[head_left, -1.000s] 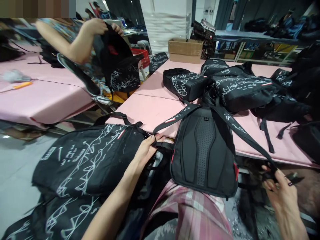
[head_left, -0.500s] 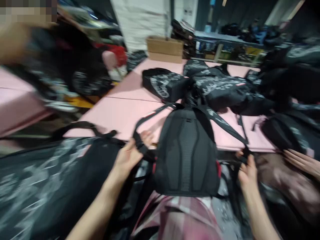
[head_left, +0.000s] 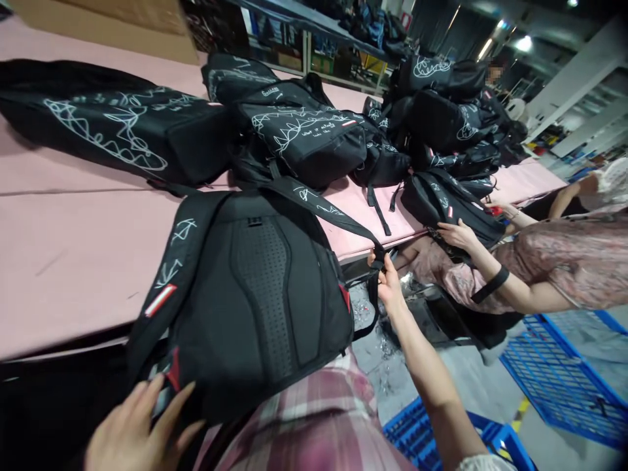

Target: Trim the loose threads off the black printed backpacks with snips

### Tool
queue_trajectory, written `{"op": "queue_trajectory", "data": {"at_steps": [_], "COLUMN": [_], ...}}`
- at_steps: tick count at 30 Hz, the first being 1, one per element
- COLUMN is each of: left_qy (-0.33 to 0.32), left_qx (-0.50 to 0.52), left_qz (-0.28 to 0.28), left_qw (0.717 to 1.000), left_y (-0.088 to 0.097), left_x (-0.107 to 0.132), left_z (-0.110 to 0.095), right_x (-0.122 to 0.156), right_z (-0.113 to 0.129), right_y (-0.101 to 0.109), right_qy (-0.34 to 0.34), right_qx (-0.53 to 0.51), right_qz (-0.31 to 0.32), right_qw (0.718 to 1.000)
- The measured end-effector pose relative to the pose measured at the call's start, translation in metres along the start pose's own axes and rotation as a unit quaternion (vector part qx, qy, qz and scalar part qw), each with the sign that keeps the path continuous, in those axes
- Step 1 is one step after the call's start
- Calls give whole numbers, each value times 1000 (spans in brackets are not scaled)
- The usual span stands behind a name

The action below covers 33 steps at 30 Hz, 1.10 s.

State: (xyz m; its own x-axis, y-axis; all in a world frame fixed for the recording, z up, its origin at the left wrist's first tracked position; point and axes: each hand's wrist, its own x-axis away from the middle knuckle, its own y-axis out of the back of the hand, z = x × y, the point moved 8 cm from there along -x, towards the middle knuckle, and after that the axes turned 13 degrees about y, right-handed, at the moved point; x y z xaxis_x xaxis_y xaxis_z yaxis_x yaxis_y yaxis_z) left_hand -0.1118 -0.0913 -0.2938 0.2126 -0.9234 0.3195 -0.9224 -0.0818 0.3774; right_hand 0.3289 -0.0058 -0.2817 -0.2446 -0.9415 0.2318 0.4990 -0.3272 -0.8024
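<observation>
A black backpack [head_left: 265,288] lies before me with its padded back panel upward, at the pink table's front edge and against my plaid clothing. My right hand [head_left: 390,288] grips the webbing end of its right shoulder strap [head_left: 328,212], pulled out to the side near the buckle. The left shoulder strap [head_left: 171,261], with white scribbles and a red-and-white label, lies along the bag's left side. By the red-trimmed lower left corner is my left hand [head_left: 142,425], its fingers apart; part of it is cut off by the frame.
Several black backpacks with white scribbles [head_left: 304,131] lie across the pink table [head_left: 73,261]. A cardboard box [head_left: 108,26] stands at the back left. On the right, a co-worker's hands [head_left: 461,235] handle another backpack [head_left: 441,203]. Blue crates [head_left: 564,379] stand on the floor.
My view has swung right and closer to the bag. My left hand has let go of the left strap and moved down to the bag's lower corner. My right hand still holds its strap.
</observation>
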Motion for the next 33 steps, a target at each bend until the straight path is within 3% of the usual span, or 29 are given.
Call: {"op": "queue_trajectory", "data": {"at_steps": [3, 7, 10, 12, 14, 17, 18, 20, 21, 23, 26, 30, 33], "left_qy": [-158, -248, -293, -340, -406, -478, -485, -482, -478, -474, -473, -465, -462], "left_qx": [-145, -195, -231, -262, -298, -325, -328, -329, -329, -328, -329, -372, -389], "left_qz": [-90, -85, -66, -70, -70, -57, -53, -55, -56, -56, -49, -34, -43], "left_qw": [973, 945, 925, 901, 861, 814, 809, 810, 812, 815, 816, 802, 796], "left_y": [-3, -5, -10, -17, -27, -45, -49, -53, -54, -55, -54, -54, -57], "left_x": [12, 15, 19, 25, 35, 46, 48, 48, 48, 48, 47, 43, 39], "left_z": [-11, -12, -19, -27, -35, -40, -39, -39, -38, -37, -36, -27, -20], "right_x": [2, 7, 4, 0, 3, 29, 46, 86, 103, 129, 153, 157, 159], "right_z": [-1, 0, 8, 22, 41, 63, 67, 64, 51, 11, -27, -39, -30], "right_y": [-2, -3, -1, 4, 10, 22, 26, 27, 27, 29, 31, 26, 14], "right_qy": [-10, 12, 66, 123, 174, 236, 263, 314, 298, 235, 216, 225, 255], "right_qx": [-19, 32, 152, 298, 430, 512, 534, 609, 642, 678, 672, 677, 726], "right_qz": [26, 43, 31, -4, -48, -106, -120, -128, -101, -33, -51, -62, -10], "right_qw": [999, 998, 986, 947, 885, 820, 795, 717, 699, 696, 706, 698, 639]}}
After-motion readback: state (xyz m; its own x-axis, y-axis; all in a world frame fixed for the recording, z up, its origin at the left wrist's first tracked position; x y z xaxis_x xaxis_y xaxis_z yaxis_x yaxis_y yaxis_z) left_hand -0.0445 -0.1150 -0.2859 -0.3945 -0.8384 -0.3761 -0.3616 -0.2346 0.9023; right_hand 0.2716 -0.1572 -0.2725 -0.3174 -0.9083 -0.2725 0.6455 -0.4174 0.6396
